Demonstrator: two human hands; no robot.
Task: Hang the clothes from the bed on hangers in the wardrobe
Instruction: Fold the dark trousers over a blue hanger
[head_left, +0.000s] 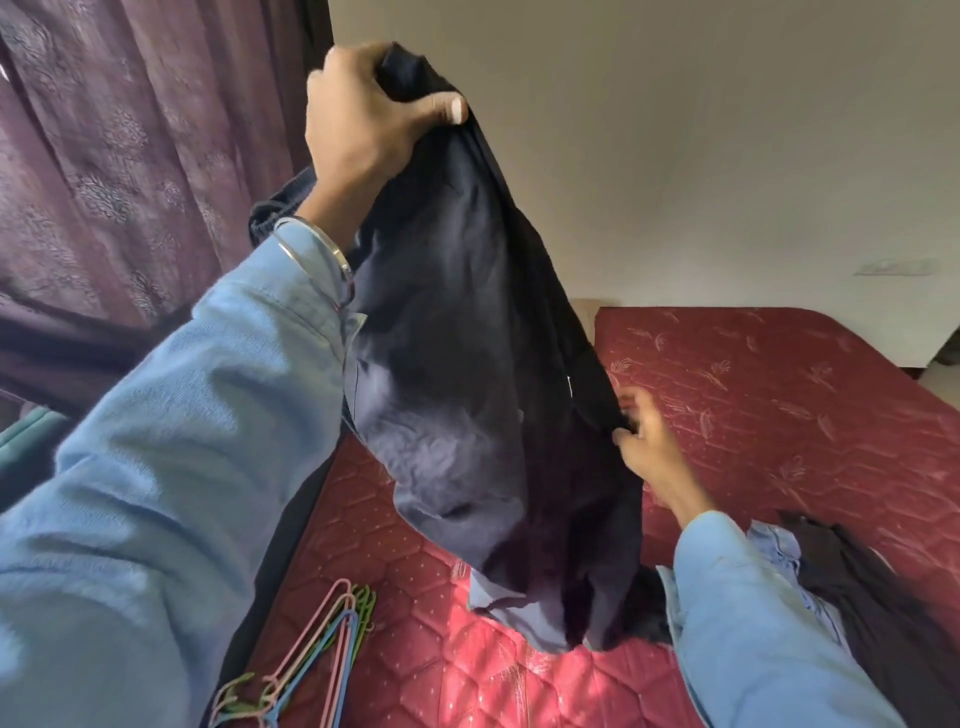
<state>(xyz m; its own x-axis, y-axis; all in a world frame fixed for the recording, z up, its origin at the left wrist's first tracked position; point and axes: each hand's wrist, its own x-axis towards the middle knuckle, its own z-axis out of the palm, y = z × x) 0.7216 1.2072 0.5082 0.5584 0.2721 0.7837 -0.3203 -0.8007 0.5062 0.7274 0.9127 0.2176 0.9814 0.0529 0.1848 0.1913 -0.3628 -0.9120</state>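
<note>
covering bed (779, 395): red quilted mattress

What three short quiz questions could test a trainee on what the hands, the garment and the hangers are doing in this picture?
1. True or false: the left hand grips the top of the dark garment and holds it up above the bed.
2. Where do the hangers lie? A) on the bed, B) in the right hand, C) on a wardrobe rail.
3. Fill in: the right hand touches the garment's ___ edge.

Key: 1 true; 2 A; 3 side.
</note>
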